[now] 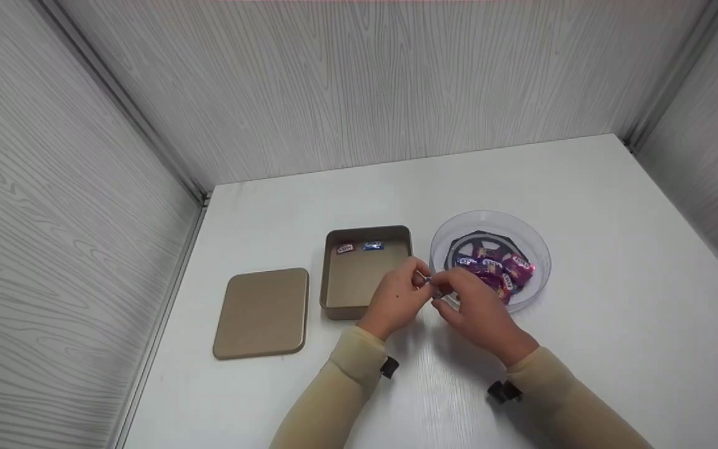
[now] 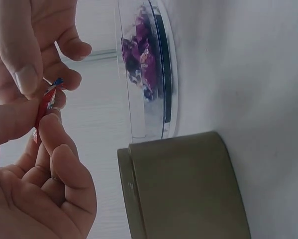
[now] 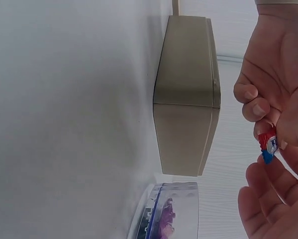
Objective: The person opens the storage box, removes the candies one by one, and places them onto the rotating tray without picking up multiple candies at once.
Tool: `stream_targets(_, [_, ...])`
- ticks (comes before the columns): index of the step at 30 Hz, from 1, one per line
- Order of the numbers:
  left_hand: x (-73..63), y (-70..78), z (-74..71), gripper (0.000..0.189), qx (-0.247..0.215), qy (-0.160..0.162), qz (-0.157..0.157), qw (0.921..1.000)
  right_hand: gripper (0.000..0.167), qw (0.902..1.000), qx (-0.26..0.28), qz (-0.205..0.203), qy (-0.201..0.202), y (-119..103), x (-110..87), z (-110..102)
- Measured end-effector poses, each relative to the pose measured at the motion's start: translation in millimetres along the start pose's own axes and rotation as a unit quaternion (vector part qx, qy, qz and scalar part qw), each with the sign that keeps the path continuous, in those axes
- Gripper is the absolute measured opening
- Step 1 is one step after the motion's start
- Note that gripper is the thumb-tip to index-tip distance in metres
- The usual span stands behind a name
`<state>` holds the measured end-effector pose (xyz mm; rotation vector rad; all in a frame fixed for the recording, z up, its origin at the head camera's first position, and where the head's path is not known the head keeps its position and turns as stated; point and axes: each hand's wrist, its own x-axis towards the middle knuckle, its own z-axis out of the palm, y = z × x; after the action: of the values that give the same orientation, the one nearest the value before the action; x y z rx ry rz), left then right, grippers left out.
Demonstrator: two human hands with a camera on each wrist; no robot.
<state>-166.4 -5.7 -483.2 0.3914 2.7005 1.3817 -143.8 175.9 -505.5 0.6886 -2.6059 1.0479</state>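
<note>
My left hand point(image 1: 398, 298) pinches a small wrapped candy point(image 3: 269, 144) between thumb and fingers, just above the table between tin and bowl. The wrapper is red in the middle with a blue twisted end. My right hand point(image 1: 480, 312) is close beside it, fingertips right at the blue end, thumb apart from the fingers. To the left stands an open square gold tin point(image 1: 334, 312). Inside it, along the far wall, lie a dark red candy point(image 1: 345, 248) and a blue candy point(image 1: 373, 246). A clear round bowl point(image 1: 536, 243) at right holds several purple, blue and red candies point(image 1: 491, 267).
The tin's flat gold lid point(image 1: 262, 315) lies on the white table point(image 1: 384, 193), left of the tin. Grey wood-grain panels point(image 1: 359, 81) stand at the back and both sides. The bowl's near-left edge is close behind my right hand.
</note>
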Motion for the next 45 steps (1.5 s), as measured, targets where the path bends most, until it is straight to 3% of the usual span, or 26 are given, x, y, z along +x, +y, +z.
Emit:
stream_targets(7, [-1.5, 3.3, 4.6, 0.023, -0.011, -0.007, 0.006, 0.9999, 0.019, 0.9996, -0.024, 0.017, 0.004, -2, 1.2, -1])
stream_targets(18, [-1.1, 5.3, 6.6, 0.023, -0.006, -0.027, 0.000, 0.9996, 0.017, 0.9967, -0.079, 0.002, 0.019, 4, 3.8, -1])
stream_targets(25, [-4.2, 1.0, 1.8, 0.029, -0.008, -0.041, -0.004, 0.9991, 0.019, 0.9951, -0.086, 0.049, 0.002, 24, 10.5, -13])
stream_targets(35, [-9.1, -14.5, -12.0, 0.026, -0.016, -0.030, -0.026, 0.9991, 0.023, 0.9835, -0.110, 0.139, -0.039, 71, 19.6, -41])
stream_targets(45, [-5.0, -32.7, -29.6, 0.030, 0.031, -0.003, -0.045, 0.9985, 0.028, 0.9741, -0.132, 0.165, -0.079, 89, 23.1, -45])
